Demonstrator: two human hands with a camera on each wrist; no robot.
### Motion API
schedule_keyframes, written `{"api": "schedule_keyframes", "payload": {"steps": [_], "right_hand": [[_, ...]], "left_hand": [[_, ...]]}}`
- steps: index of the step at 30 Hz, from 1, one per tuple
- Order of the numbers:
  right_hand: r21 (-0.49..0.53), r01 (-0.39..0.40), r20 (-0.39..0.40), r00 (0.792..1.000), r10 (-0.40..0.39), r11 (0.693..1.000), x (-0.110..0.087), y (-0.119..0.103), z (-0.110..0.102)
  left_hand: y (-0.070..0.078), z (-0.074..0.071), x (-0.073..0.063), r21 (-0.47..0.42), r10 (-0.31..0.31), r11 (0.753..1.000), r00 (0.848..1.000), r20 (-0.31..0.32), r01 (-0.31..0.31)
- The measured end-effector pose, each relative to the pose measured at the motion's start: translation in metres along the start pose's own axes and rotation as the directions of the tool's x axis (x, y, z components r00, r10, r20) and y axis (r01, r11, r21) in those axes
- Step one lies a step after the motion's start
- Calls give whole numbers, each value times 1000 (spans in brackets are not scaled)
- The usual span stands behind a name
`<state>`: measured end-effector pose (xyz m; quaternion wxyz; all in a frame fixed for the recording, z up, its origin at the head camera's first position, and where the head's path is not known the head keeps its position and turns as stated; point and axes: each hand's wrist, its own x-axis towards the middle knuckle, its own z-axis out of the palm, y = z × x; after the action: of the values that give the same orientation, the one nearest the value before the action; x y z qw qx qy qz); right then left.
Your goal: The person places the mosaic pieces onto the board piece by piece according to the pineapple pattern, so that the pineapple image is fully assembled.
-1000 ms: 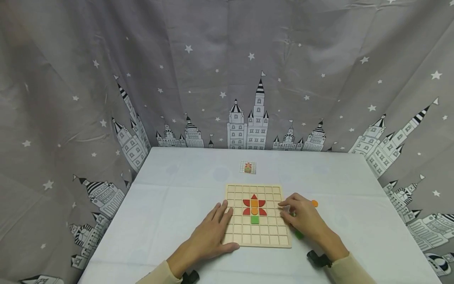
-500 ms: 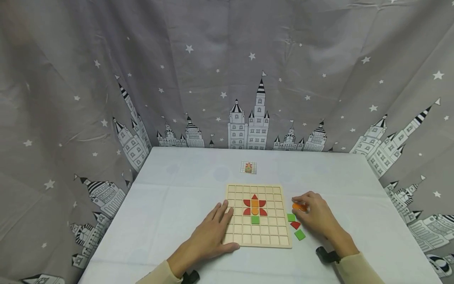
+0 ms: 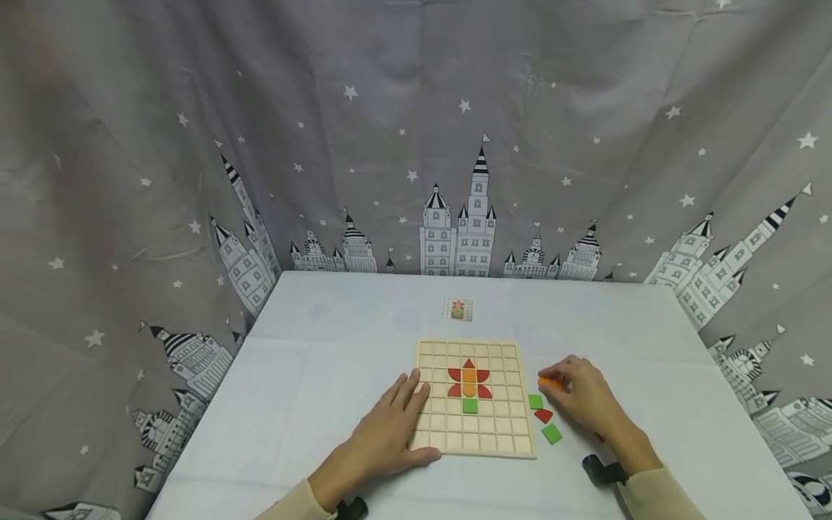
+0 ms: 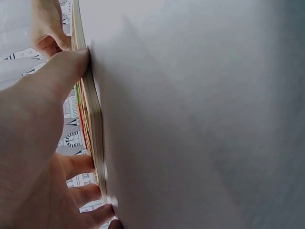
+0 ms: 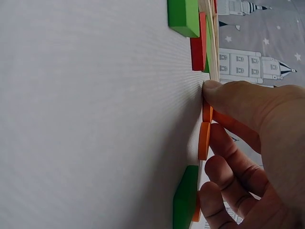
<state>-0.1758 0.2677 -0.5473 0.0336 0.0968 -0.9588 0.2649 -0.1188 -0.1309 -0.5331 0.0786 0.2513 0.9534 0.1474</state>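
Observation:
A wooden grid board [image 3: 434, 438] lies on the white table. Red, orange and green flat pieces form a flower-like pattern near its middle, with a green square [image 3: 470, 406] lowest. My left hand [image 3: 385, 426] rests on the board's left edge with straight, spread fingers; its thumb [image 4: 71, 64] touches the board's edge. Right of the board, my right hand [image 3: 587, 397] pinches an orange piece [image 5: 207, 110] between thumb and index finger, at the table surface. Another orange piece [image 5: 204, 141] lies beside those fingers. The fingers hide part of the orange pieces in the head view.
Between board and right hand lie a green square [image 3: 536, 401], a red piece [image 3: 543, 416] and another green square [image 3: 552, 434]. Under the right hand is a green piece [image 5: 186, 198]. A small pattern card [image 3: 458, 309] lies behind the board. A grey castle-print curtain [image 3: 364, 144] hangs beyond.
My right hand has moved right, away from the board's right edge, and its fingers have come round an orange piece. The left hand stays in place on the board.

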Motion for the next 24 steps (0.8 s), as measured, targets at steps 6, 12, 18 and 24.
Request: {"api": "schedule_keyframes", "payload": {"steps": [6,12,18,24], "right_hand": [[-13,20,-20,1000,-20,1000,0,1,1],[-11,32,-45,998,-32,999,-2,-3,1],[29,61,-77,995,-59,998,-3,-13,-1],[47,117,-92,989,-113,992,1,-24,-1]], "left_hand": [[-2,2,0,-9,-7,1000,1000,0,7],[-1,3,-3,-13,-14,1000,1000,16,14],[0,3,-4,-22,-14,1000,1000,23,14],[0,1,-4,-18,-19,1000,1000,16,19]]}}
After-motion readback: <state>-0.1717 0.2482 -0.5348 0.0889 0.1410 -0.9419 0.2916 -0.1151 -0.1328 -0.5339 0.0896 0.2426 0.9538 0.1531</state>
